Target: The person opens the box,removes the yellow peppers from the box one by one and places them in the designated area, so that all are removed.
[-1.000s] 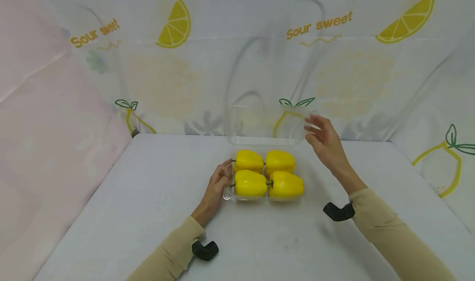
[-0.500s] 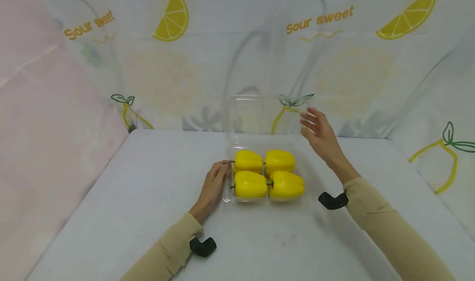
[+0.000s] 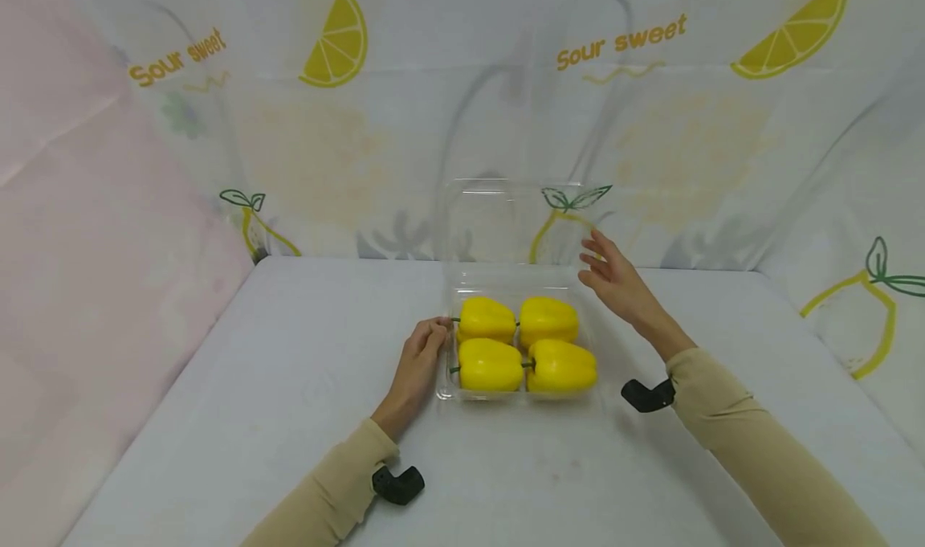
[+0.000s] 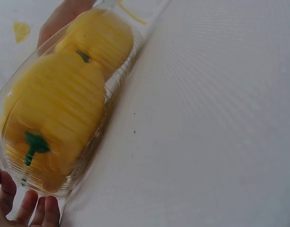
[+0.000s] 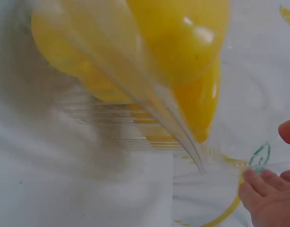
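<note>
In the head view, several yellow bell peppers [image 3: 490, 365] with green stems lie in two rows in a clear plastic clamshell box [image 3: 444, 393]. Its transparent lid [image 3: 480, 226] stands raised at the far side. My left hand [image 3: 417, 362] rests along the box's left end; the left wrist view has its fingertips [image 4: 51, 208] against the ribbed end wall, below a pepper stem. My right hand [image 3: 614, 282] is at the lid's right edge, fingers loosely bent. Thumb and fingers stand apart in the right wrist view, where the right hand [image 5: 272, 198] is partly cut off.
A white-covered table [image 3: 325, 330] lies under the box. Behind it hangs a white cloth [image 3: 462, 129] printed with lemons, and a pinkish cloth [image 3: 108, 250] is on the left. Each sleeve carries a black bent piece, one [image 3: 399, 485] at the left wrist.
The lid has swung up and back, its top edge now higher. My right hand has come slightly left and lower. My left hand's fingers have drawn together along the box's end.
</note>
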The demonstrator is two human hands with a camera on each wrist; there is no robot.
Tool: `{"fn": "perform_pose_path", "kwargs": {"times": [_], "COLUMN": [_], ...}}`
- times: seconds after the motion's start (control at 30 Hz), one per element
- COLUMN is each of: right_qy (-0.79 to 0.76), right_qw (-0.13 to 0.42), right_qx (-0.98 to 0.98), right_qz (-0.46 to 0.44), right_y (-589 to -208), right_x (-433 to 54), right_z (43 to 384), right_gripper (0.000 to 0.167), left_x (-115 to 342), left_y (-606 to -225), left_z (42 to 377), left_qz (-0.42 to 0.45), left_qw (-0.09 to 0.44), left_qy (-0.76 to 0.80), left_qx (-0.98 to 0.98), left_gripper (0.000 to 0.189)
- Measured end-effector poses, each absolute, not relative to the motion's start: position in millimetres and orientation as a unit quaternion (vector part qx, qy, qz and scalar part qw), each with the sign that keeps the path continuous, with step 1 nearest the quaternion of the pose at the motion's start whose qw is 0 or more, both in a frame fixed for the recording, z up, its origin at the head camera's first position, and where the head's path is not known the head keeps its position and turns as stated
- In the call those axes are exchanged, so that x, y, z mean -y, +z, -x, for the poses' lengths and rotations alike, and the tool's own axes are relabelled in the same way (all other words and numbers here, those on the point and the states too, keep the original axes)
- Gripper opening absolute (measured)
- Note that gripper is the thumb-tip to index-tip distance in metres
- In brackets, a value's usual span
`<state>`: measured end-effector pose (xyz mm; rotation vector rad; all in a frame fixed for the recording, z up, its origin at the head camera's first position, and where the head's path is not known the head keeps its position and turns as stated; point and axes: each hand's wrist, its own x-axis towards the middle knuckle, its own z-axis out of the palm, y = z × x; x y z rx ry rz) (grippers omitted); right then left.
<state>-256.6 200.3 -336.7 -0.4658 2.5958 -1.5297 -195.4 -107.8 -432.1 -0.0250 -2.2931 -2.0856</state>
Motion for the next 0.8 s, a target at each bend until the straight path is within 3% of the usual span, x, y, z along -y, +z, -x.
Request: {"fn": "perform_pose_path", "kwargs": {"times": [0.33,0.5,0.8], "right_qy": [-0.501,-0.493,-0.481], "right_qw": [0.067,0.080,0.131], "right_qx": [-0.852,-0.857,-0.858], "right_qz": [0.134,0.130,0.125], "right_y": [-346,-349,-352], "right_x": [-202,-201,-204], "right_z": [260,261,265], "right_gripper": [0.074,0.072,0.076], "left_x": [108,108,104], "left_y": [-429,-410,-398], "left_z": [192,181,176], "left_qz": [0.010,0.019,0.027], "left_qw": [0.011,0.012,0.014], "left_qy": [-0.661,-0.652,-0.653], "left_qx": [0.751,0.758,0.757], "left_gripper": [0.030,0.029,0.022]}}
